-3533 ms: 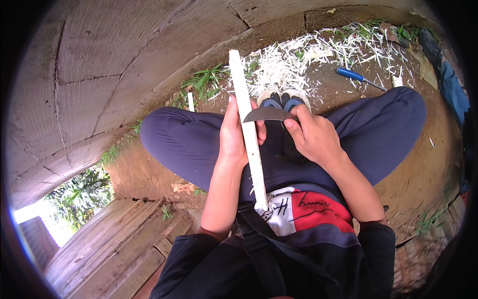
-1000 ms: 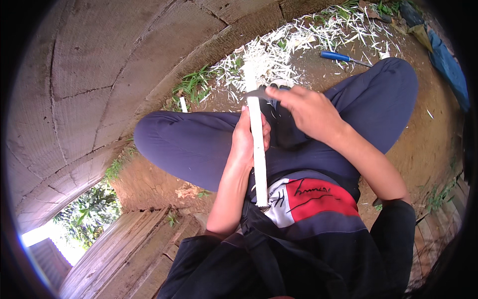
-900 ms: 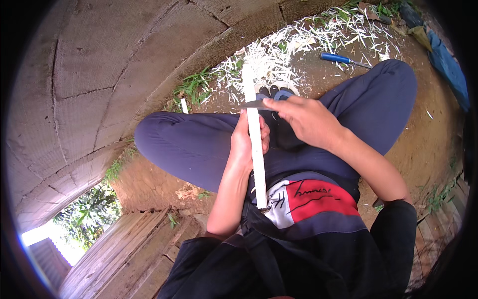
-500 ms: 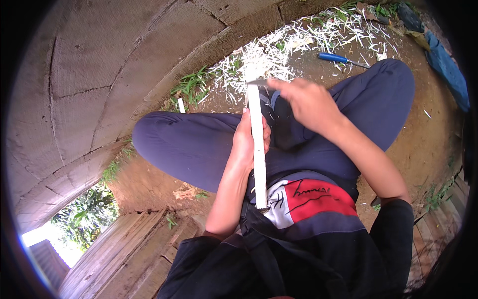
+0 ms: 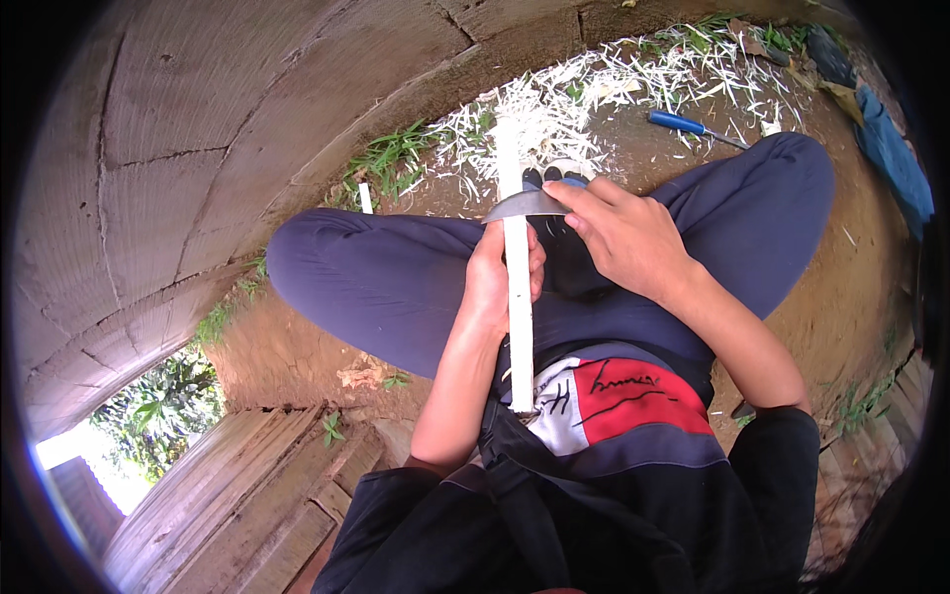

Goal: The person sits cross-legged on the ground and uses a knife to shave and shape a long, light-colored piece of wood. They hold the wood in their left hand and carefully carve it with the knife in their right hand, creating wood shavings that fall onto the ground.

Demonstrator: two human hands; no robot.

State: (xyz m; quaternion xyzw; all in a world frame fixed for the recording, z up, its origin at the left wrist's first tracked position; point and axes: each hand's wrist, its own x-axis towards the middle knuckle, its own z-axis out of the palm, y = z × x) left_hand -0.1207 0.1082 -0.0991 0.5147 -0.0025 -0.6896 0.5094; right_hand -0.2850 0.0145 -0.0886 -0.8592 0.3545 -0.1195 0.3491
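Note:
A long pale strip of wood runs from my belly out over my crossed legs, its far end among white shavings. My left hand is closed round its middle from below. In my right hand is a knife with a curved grey blade; its handle is mostly hidden by my fingers. The blade lies across the strip, just beyond my left hand, with its tip past the strip's left edge.
White shavings cover the ground by the wooden plank wall. A blue-handled tool with a thin metal shaft lies beyond my right knee. A small white piece is past my left knee. Blue cloth or plastic lies far right.
The knife and my right hand have come nearer along the strip, from its far part to just beyond my left hand. My left hand keeps its hold.

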